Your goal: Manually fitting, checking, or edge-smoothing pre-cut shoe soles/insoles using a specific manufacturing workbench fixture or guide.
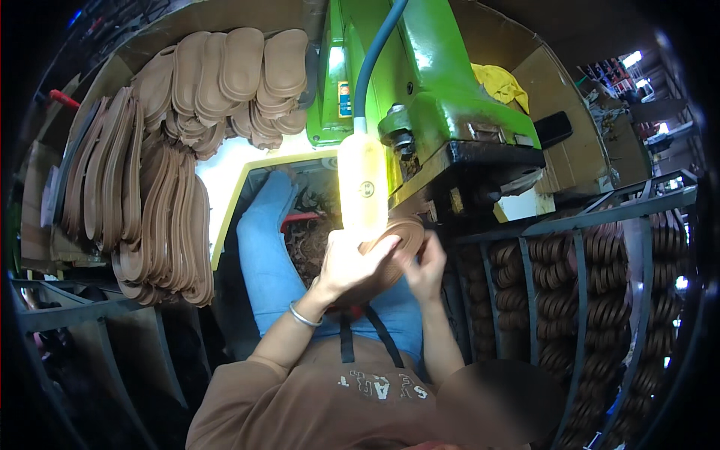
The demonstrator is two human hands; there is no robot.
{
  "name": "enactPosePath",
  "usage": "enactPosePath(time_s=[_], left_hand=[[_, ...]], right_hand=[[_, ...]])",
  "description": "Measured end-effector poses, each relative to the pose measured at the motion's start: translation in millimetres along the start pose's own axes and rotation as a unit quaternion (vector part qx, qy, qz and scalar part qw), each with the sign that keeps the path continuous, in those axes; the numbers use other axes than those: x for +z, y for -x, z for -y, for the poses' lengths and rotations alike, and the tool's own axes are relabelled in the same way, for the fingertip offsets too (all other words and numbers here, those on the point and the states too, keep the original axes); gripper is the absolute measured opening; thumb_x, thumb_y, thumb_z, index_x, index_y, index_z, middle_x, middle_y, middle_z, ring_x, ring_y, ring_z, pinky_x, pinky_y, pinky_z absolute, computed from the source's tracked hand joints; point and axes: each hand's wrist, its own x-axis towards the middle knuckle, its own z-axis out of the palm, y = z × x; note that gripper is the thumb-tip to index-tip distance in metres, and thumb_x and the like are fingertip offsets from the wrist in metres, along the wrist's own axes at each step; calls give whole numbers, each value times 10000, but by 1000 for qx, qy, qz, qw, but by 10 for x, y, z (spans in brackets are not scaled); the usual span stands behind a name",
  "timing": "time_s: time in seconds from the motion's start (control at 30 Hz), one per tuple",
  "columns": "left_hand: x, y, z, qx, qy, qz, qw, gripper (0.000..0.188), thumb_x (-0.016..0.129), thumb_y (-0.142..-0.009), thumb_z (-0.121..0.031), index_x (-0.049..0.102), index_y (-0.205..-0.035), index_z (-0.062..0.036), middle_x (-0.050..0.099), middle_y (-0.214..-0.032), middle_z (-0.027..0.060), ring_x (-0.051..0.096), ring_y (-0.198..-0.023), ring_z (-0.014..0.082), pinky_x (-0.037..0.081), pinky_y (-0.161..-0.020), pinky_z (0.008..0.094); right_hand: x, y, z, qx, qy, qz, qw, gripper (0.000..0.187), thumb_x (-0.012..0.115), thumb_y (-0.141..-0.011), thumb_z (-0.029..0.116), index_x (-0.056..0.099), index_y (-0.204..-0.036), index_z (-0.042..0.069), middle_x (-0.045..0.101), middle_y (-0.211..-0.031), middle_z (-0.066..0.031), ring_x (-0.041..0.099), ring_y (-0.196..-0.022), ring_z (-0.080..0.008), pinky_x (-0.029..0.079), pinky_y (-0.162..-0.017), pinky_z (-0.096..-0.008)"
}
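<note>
A brown shoe sole (pixel 409 229), or several stacked together, is held up in front of my lap. My left hand (pixel 349 264) is closed on its left side, with the thumb lying across the top face. At the right edge, my right hand (pixel 426 268) has its fingers bent and pressed against the sole, slightly smeared by motion. Parts of the sole are hidden behind my hands. Just above my left hand hangs a glowing pale-yellow lamp (pixel 363 184) on a blue flexible neck (pixel 367 75).
A green machine (pixel 442 82) with a dark metal head (pixel 487 169) stands ahead. Brown soles (pixel 244 64) lie piled at the left, more standing in rows (pixel 169 225). Racks (pixel 577 292) packed with soles stand at right. Brown scraps (pixel 307 247) lie between my legs.
</note>
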Motion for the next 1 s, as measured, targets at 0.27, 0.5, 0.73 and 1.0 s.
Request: enactPosePath(time_s=[0.27, 0.5, 0.73, 1.0], left_hand=[[134, 229, 89, -82, 114, -81, 987, 152, 714, -789, -118, 683, -839, 22, 652, -654, 84, 559, -554, 76, 457, -533, 239], [109, 122, -23, -135, 207, -6, 969, 120, 697, -804, -81, 674, -825, 35, 615, -600, 18, 537, -526, 40, 434, -454, 203], [-211, 101, 59, -167, 260, 32, 951, 194, 714, -787, -66, 647, -932, 43, 652, -758, 53, 612, -630, 75, 510, -523, 216], [-1047, 306, 243, -195, 327, -42, 924, 415, 673, -730, -22, 503, -1092, 86, 618, -941, 171, 651, -770, 216, 576, -571, 302]], right_hand=[[-400, 1133, -416, 282, -145, 43, 947, 429, 746, -719, 54, 581, -1101, -52, 644, -1025, -110, 618, -910, -165, 484, -828, -285], [-1126, 436, -96, 118, -163, -248, 948, 318, 667, -788, 18, 495, -1055, 19, 572, -978, -79, 561, -914, -156, 474, -800, -289], [-1039, -378, 331, 59, -156, -218, 961, 176, 609, -860, 77, 534, -1001, 4, 587, -929, -68, 571, -857, -136, 472, -749, -263], [-159, -457, 412, 26, -195, -93, 976, 228, 591, -818, 35, 533, -1038, 18, 592, -972, -38, 550, -906, -111, 423, -820, -245]])
